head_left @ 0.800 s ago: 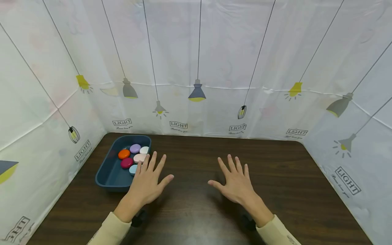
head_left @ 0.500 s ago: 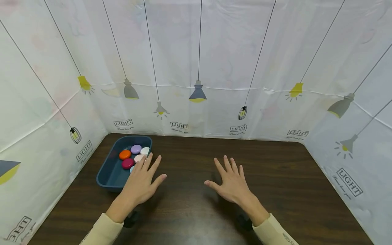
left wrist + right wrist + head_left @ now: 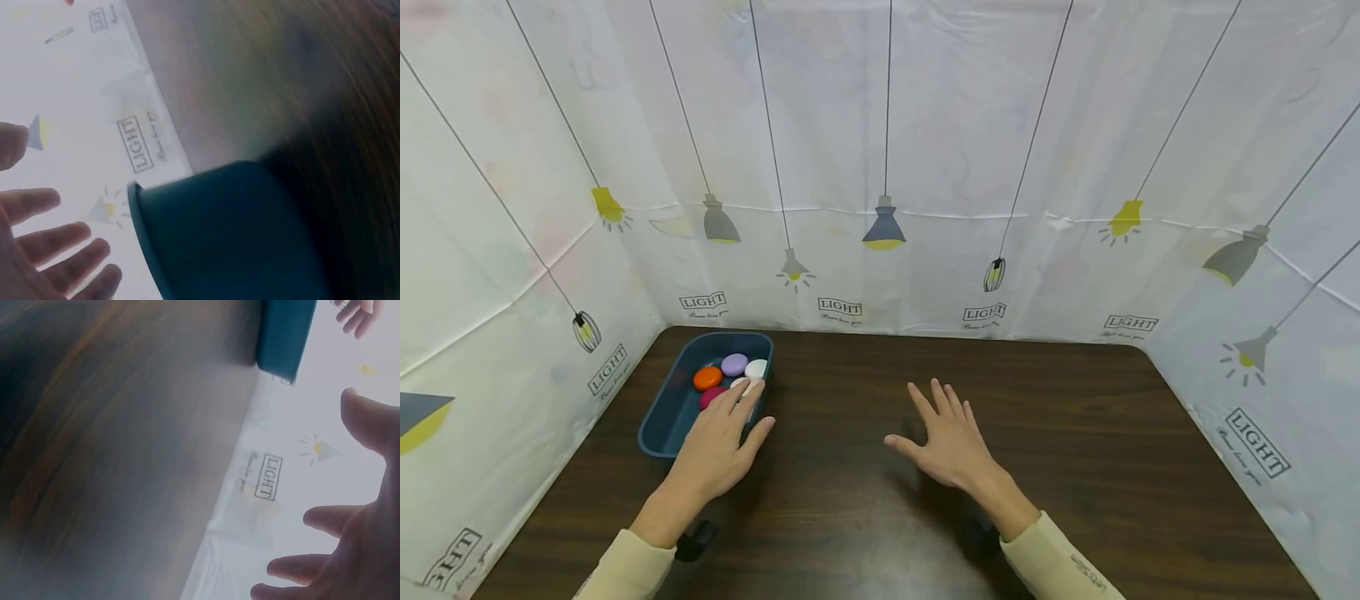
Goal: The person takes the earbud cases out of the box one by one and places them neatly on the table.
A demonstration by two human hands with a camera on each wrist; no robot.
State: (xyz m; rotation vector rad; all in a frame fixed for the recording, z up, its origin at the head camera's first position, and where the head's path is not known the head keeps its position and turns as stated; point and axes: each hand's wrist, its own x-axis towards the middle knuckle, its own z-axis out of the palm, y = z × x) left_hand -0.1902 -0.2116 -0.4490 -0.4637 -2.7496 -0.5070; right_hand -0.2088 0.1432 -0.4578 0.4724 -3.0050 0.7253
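In the head view my left hand (image 3: pixel 713 448) hovers at the near right side of a dark blue tray (image 3: pixel 658 433), fingers spread and holding nothing. Inside lie smooth rounded pieces: an orange one (image 3: pixel 707 378), a purple one (image 3: pixel 734 365), a white one (image 3: pixel 756 369), and pink and crimson ones partly covered by my fingers. The left wrist view has the outer wall of the tray (image 3: pixel 231 231) close to the left fingers (image 3: pixel 56 244). My right hand (image 3: pixel 951 450) is held over the table right of centre, fingers spread, with nothing in it.
The dark brown wooden table (image 3: pixel 1075 433) spreads out under both hands. A pale curtain (image 3: pixel 820 125) printed with hanging lamps rises along its back and sides. The tray stands near the back left corner.
Both hands have shifted left and slightly toward me, the left one farther over the tray's near right side. A light blue piece is now covered by the left hand.
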